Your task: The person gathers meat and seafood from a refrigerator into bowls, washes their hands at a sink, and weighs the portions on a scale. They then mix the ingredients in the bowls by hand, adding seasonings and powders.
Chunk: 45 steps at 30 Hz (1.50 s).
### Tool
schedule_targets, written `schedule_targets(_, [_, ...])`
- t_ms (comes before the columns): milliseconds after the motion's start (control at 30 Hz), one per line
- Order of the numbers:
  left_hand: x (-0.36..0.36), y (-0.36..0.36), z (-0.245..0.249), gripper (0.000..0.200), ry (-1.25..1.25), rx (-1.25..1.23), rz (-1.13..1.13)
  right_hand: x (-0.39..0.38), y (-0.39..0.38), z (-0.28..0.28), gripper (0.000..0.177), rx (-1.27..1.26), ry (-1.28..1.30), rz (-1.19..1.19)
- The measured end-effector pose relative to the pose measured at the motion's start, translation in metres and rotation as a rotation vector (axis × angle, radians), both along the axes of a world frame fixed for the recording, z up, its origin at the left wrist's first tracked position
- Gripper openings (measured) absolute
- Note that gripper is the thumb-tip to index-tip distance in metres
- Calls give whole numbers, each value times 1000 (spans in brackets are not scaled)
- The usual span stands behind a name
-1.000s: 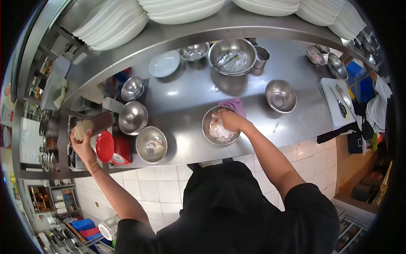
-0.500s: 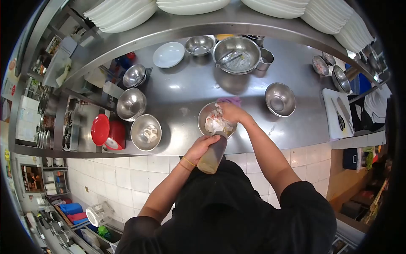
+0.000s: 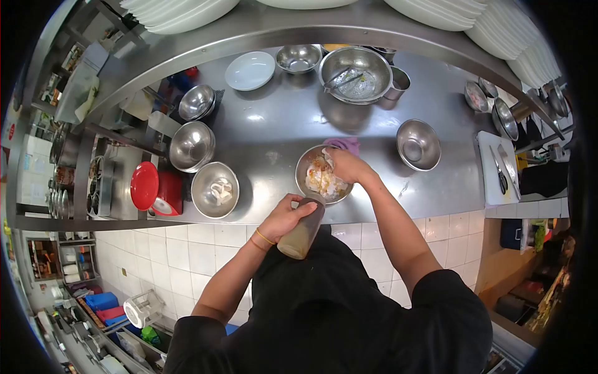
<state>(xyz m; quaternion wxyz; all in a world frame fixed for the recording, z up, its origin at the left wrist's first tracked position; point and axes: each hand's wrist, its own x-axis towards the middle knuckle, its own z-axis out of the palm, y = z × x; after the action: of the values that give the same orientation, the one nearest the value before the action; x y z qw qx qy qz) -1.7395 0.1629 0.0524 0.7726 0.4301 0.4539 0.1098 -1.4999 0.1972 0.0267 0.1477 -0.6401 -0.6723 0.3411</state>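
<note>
My left hand (image 3: 286,216) is wrapped round a squeeze bottle (image 3: 302,227), which holds a dark yellowish liquid. The bottle is tilted, its nozzle end towards the near rim of a steel mixing bowl (image 3: 300,176). Inside that bowl lies pale, whitish food (image 3: 325,179) with orange-brown liquid over it. Over the bowl's right rim reaches my right hand (image 3: 349,167), its fingers bent together and smeared white; what they grip, if anything, is hidden. A purple cloth (image 3: 346,144) lies just behind this hand.
A steel bowl with white pieces (image 3: 220,191) stands left, beside a red scale (image 3: 168,194). An unused-looking bowl (image 3: 418,144) is right. At the back are a white plate (image 3: 250,71) and a large bowl (image 3: 356,75). Knives lie on a cutting board (image 3: 497,165).
The bottle has shifted a little left and back from the bowl. Orange-brown liquid now shows on the pale food. My right hand has moved slightly towards the right rim.
</note>
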Motion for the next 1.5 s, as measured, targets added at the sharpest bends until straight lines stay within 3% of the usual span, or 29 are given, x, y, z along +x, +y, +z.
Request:
schedule_targets(100, [-12,5,2,63,23,5,-70,-3,-2,4,53,-42,-75,1])
schedule_targets(267, [-30,16,1,67,55,277,-307,-21,-5,15,53,-214,-248,-15])
schedule_targets(367, [-33,23,-8,69,45,355,-369,-23,-7,11,54,-148,-243,-106])
schedule_targets(500, [-39,41,-17,71,59,426,-429,-25,-3,21,54,-249,-237,-190])
schedule_targets(633, [-52,56,-19,70,17,469,-491,-36,-8,1,64,-241,-349,-173])
schedule_targets(700, [-58,57,-22,63,-128,635,-432,-55,-10,-2,65,-193,-440,-151])
schedule_targets(767, [-65,62,-19,63,-186,717,-412,-78,-7,-7,89,-227,-575,-173])
schedule_targets(800, [-69,62,-15,64,-236,799,-394,-79,-11,-24,79,-51,-649,-193])
schedule_targets(833, [-73,63,-11,64,-228,806,-390,-72,-15,-34,79,-42,-644,-189])
schedule_targets(900, [-84,70,-3,68,-357,905,-314,-63,-7,-44,55,-16,-372,-168])
schedule_targets(967, [-95,79,10,72,-402,1007,-283,-58,-7,-47,48,-80,-363,-256])
schedule_targets(1067, [-118,98,38,70,-390,1211,-255,-43,-10,-52,49,-51,-369,-376])
schedule_targets(1133, [-128,111,49,66,-420,1331,-241,-41,-16,-48,51,241,-390,-421])
schedule_targets(1167, [-135,119,55,66,-418,1333,-240,-42,-15,-36,51,243,-388,-420])
schedule_targets(1233, [-155,137,72,67,-313,1424,-151,-51,-13,6,56,6,-238,-225])
schedule_targets(1300, [-180,161,89,64,-140,1601,-38,-56,-8,8,62,-125,-195,-245])
schedule_targets(1367, [-209,188,102,58,-46,1669,98,-63,-15,-24,51,135,-493,-8])
schedule_targets(1433, [-235,211,101,53,121,1497,295,-63,-19,-66,37,185,-526,-131])
schedule_targets(1467, [-244,221,106,54,164,1382,378,-73,-15,-50,28,-39,-568,-252])
schedule_targets(1500, [-257,238,99,57,238,1466,423,-67,-14,-43,29,-69,-546,-168])
